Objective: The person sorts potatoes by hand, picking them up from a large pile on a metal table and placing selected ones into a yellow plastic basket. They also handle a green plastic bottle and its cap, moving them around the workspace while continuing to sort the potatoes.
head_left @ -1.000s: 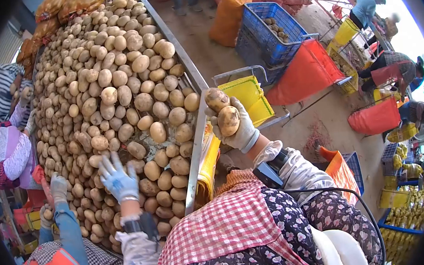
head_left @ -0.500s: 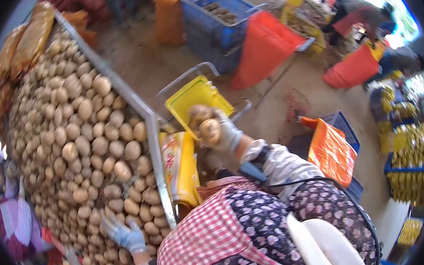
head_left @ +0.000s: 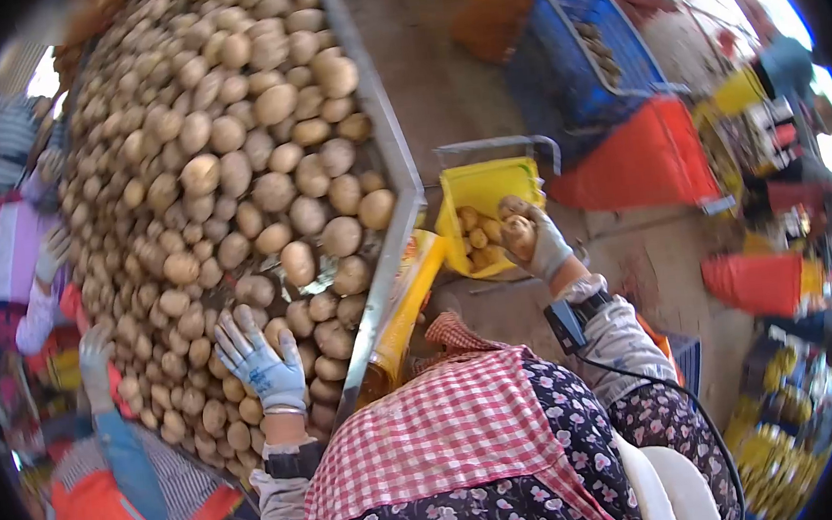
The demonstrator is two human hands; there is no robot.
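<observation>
A broad heap of potatoes [head_left: 274, 188] fills the metal-edged table on the left. My left hand [head_left: 263, 365], in a white and blue glove, lies palm down over the near potatoes with its fingers spread. In my gloved right hand [head_left: 550, 249] are potatoes [head_left: 517, 232], two of them showing. That hand is at the right side of a yellow basket [head_left: 489, 173], which has several potatoes [head_left: 478, 237] inside. A yellow printed sack [head_left: 405, 305] hangs between the table's edge and my checked apron.
The table's metal rim [head_left: 388, 130] runs along the heap's right side. Beyond the basket stand a blue crate [head_left: 557, 63] of potatoes and a red sack [head_left: 629, 170]. Co-workers' gloved hands [head_left: 97, 363] reach the heap's left side. More people work at far right.
The view has swung, so the heap and basket appear further right. Potatoes now show inside the yellow basket. My right hand still grips its potatoes, and my left stays spread over the heap.
</observation>
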